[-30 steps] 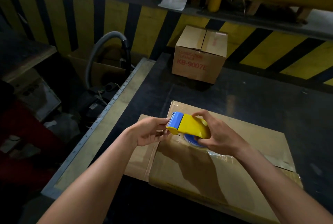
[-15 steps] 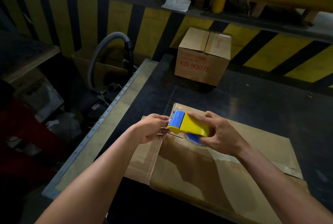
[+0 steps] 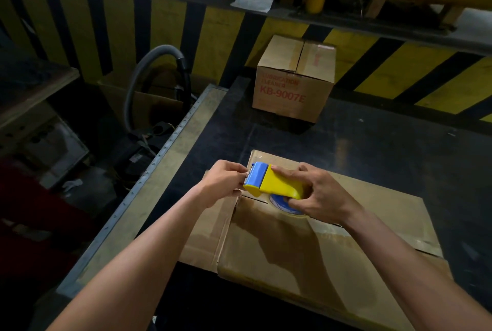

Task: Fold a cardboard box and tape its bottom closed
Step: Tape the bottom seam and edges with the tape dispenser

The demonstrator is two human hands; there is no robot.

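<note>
A flattened cardboard box (image 3: pixel 306 248) lies on the dark, matte table (image 3: pixel 386 149), its brown surface smooth and faintly glossy where clear tape runs across it, with a loose flap sticking out on the left side. Over the box's far left corner both hands hold a tape dispenser (image 3: pixel 274 184) — a yellow plastic wedge with a blue rounded head, and a blue-cored roll of tape (image 3: pixel 282 204) tucked under its body, just above the cardboard. The right hand (image 3: pixel 316 193) wraps the yellow body from the right, thumb along the far side and fingers curled under it near the roll, wrist bent inward. The left hand (image 3: pixel 223 184) comes in from the left with fingertips pinched together at the serrated edge beside the blue head; whether they grip a tape end cannot be told. Both forearms reach in bare from the near edge. Farther back on the table stands a closed cardboard carton (image 3: pixel 292 83) with red printed lettering, well apart from the hands.
</note>
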